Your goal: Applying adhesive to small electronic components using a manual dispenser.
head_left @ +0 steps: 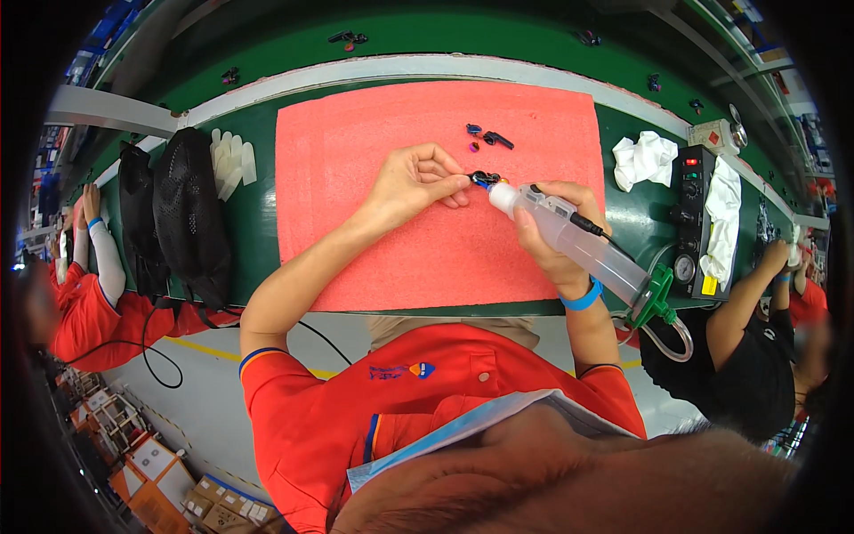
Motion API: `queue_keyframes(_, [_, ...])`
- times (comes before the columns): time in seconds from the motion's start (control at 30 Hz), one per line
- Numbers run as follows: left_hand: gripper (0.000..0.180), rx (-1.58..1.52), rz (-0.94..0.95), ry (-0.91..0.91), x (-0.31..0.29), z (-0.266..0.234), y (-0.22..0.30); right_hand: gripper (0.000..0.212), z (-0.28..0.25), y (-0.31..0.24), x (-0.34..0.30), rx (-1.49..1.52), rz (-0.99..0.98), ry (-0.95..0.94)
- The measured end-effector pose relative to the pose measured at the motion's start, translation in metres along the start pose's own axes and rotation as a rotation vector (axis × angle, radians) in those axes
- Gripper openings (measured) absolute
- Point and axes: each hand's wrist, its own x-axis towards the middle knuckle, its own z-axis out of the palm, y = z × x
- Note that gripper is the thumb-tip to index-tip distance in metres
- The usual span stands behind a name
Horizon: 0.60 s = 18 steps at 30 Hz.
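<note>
My left hand (pixel 411 185) pinches a small dark blue-black part (pixel 483 177) between thumb and fingers, above the pink foam mat (pixel 356 125). My right hand (pixel 562 233) is wrapped round a large translucent dispensing syringe (pixel 603 263), tilted with its tip toward that part. The tip meets or nearly meets the part; whether they touch I cannot tell. A green adapter cap (pixel 656 298) with a clear hose closes the syringe's rear end, and a black cable plug lies along its barrel. Farther back on the mat rest several small dark pieces (pixel 498 140) and a magenta one (pixel 474 147).
At right stand a black control box (pixel 693 209) with a gauge, crumpled white wipes (pixel 645 160) and a metal can (pixel 714 135). Black mesh bags (pixel 189 214) and pale finger cots (pixel 233 160) lie left. Beyond the white rail, dark parts (pixel 349 38) sit on a green surface. Co-workers flank me.
</note>
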Motion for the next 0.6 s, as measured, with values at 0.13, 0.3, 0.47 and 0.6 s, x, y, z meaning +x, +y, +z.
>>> queue_keyframes(0.13, [0.009, -0.003, -0.008, 0.007, 0.0, 0.0, 0.001, 0.035, 0.001, 0.001, -0.001, 0.07, -0.001, 0.012])
queue_keyframes(0.3, [0.011, -0.022, -0.04, 0.021, 0.001, -0.001, 0.001, 0.04, -0.006, 0.006, 0.0, 0.13, -0.154, 0.083])
queue_keyframes(0.47, [0.012, -0.092, -0.068, -0.05, -0.001, -0.005, 0.008, 0.042, -0.004, 0.016, -0.006, 0.288, -0.162, 0.203])
queue_keyframes(0.6, [0.014, 0.008, 0.009, -0.172, 0.001, -0.008, 0.01, 0.041, -0.007, 0.015, -0.007, 0.296, -0.113, 0.197])
